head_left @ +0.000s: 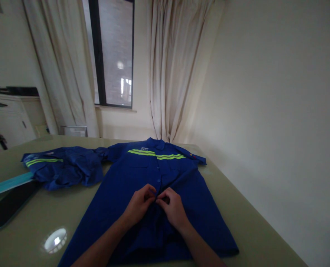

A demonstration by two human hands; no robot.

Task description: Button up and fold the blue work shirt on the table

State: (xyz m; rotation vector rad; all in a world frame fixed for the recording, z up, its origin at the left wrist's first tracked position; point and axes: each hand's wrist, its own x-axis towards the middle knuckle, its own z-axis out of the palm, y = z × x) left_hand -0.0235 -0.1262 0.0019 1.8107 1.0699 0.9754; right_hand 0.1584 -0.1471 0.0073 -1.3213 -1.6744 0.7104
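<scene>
A blue short-sleeved work shirt (123, 185) lies spread front side up, its collar pointing away from me. Yellow-green reflective bands run across the chest, and buttons show along the front placket above my hands. My left hand (141, 202) pinches the placket near the middle of the shirt. Close against it, my right hand (172, 207) pinches the same edge from the other side. The fingertips of both hands nearly meet, and they hide the bit of cloth or button between them. Below the hands the cloth is bunched up.
A crumpled blue garment (70, 168) with a reflective band lies left of the shirt. Beside it are a light-blue strip (9, 184) and a dark flat board (11, 207). The greenish table (254, 222) meets a wall on the right; curtains (176, 66) hang behind.
</scene>
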